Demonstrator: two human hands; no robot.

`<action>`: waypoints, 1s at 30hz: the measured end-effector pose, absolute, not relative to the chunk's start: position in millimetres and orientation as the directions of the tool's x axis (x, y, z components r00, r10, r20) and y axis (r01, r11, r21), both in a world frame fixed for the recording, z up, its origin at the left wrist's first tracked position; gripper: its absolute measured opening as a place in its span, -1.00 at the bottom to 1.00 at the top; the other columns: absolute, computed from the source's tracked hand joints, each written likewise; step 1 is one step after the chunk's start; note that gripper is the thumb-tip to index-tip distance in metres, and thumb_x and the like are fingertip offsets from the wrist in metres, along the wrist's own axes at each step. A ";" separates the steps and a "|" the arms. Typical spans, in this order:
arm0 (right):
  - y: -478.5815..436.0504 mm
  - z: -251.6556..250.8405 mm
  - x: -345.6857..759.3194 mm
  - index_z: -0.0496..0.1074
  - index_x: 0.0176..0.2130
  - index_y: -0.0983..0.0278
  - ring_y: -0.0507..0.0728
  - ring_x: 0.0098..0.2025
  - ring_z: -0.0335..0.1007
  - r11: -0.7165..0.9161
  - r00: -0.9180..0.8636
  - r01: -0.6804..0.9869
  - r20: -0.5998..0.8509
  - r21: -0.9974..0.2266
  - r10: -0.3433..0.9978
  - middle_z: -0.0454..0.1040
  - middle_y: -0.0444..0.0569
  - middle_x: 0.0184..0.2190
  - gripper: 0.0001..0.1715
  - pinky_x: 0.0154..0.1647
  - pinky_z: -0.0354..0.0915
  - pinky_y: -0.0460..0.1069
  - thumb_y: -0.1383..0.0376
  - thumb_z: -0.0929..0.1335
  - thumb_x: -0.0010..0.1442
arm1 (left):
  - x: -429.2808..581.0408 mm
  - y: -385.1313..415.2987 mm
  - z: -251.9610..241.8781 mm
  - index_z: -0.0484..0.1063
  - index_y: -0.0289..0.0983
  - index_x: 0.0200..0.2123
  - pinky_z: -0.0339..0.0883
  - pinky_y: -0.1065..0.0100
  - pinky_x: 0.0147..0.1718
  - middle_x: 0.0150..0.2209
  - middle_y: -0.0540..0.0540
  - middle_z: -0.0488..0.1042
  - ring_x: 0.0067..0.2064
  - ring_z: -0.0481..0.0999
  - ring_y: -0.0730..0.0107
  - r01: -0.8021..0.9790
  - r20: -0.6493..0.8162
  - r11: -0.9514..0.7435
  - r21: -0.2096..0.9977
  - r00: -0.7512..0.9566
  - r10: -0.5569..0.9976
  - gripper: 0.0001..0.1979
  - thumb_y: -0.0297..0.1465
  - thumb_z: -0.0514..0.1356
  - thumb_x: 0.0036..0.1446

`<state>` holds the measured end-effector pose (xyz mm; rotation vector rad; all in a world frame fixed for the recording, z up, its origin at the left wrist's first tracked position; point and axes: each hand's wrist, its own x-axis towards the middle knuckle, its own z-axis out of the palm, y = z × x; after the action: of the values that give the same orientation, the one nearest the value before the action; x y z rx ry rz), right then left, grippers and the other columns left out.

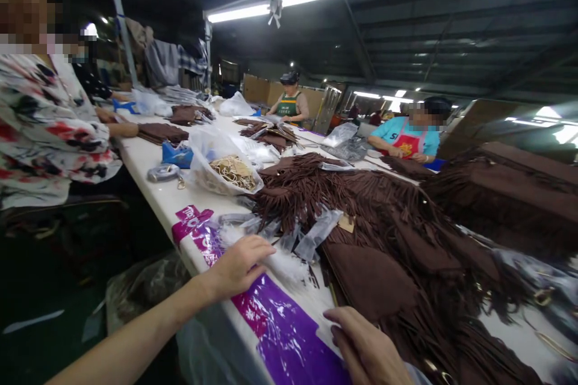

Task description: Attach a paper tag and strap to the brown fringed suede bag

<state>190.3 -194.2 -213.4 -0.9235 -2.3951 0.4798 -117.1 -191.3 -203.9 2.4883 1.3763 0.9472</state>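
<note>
My left hand [239, 266] is over the table's near edge, fingers slightly bent and thumb apart. Beside its fingertips lies blurred white, filmy plastic [291, 266]; whether they touch it is unclear. Beneath this hand, a strip of glossy purple printed plastic [289, 328] runs along the edge. My right hand [368, 346] is lower right, fingers loosely curved and apart, with nothing visible in them. Closest to it is a dark brown fringed bag [372, 280], part of a heap spreading to the right. Small clear plastic sleeves [318, 234] and a tan tag [346, 222] rest on the heap.
A clear plastic bag of pale cords [235, 171] stands farther up the white table [158, 192], near a blue packet [177, 154]. One person in a floral top [49, 120] works at left; others [289, 105] work farther back. More brown bags [519, 192] are piled right.
</note>
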 end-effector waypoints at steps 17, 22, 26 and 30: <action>-171.6 -211.3 174.3 0.44 -0.22 0.21 0.10 -0.31 0.46 0.629 -0.640 0.684 0.109 -0.370 0.761 0.44 -0.06 -0.33 -0.78 -0.30 0.28 -0.11 0.41 0.23 0.28 | -103.4 -172.6 -223.8 0.49 -0.31 -0.11 0.25 0.25 -0.17 -0.28 -0.14 0.43 -0.20 0.35 0.27 0.744 0.427 -0.527 0.411 0.354 0.832 -0.71 -0.54 -0.01 0.28; -190.1 -199.7 177.9 0.38 -0.34 0.19 0.09 -0.42 0.44 0.547 -0.554 0.807 0.037 -0.221 0.832 0.43 -0.10 -0.39 -0.75 -0.44 0.18 -0.10 0.42 0.20 0.28 | -102.4 -171.7 -223.3 0.51 -0.29 -0.14 0.26 0.23 -0.15 -0.30 -0.13 0.42 -0.19 0.35 0.26 0.743 0.419 -0.523 0.417 0.353 0.836 -0.68 -0.56 -0.03 0.26; -192.1 -196.3 172.7 0.35 -0.35 0.20 0.12 -0.35 0.44 0.520 -0.507 0.770 0.140 -0.370 0.850 0.45 -0.07 -0.40 -0.78 -0.33 0.22 -0.07 0.35 0.20 0.31 | -103.2 -171.9 -223.2 0.50 -0.28 -0.11 0.27 0.22 -0.12 -0.26 -0.14 0.43 -0.16 0.35 0.25 0.710 0.454 -0.553 0.436 0.357 0.816 -0.68 -0.56 -0.03 0.25; -190.6 -194.3 162.4 0.38 -0.36 0.19 0.13 -0.33 0.46 0.510 -0.525 0.783 0.063 -0.356 0.849 0.49 -0.09 -0.38 -0.80 -0.35 0.19 -0.07 0.35 0.24 0.29 | -102.8 -173.2 -223.8 0.47 -0.31 -0.19 0.26 0.19 -0.10 -0.26 -0.15 0.42 -0.16 0.34 0.23 0.723 0.448 -0.529 0.445 0.332 0.830 -0.72 -0.57 -0.03 0.24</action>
<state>162.4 -190.6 -194.3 -1.3877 -2.5240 0.4198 -102.8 -173.2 -223.8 2.4242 1.4281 0.9701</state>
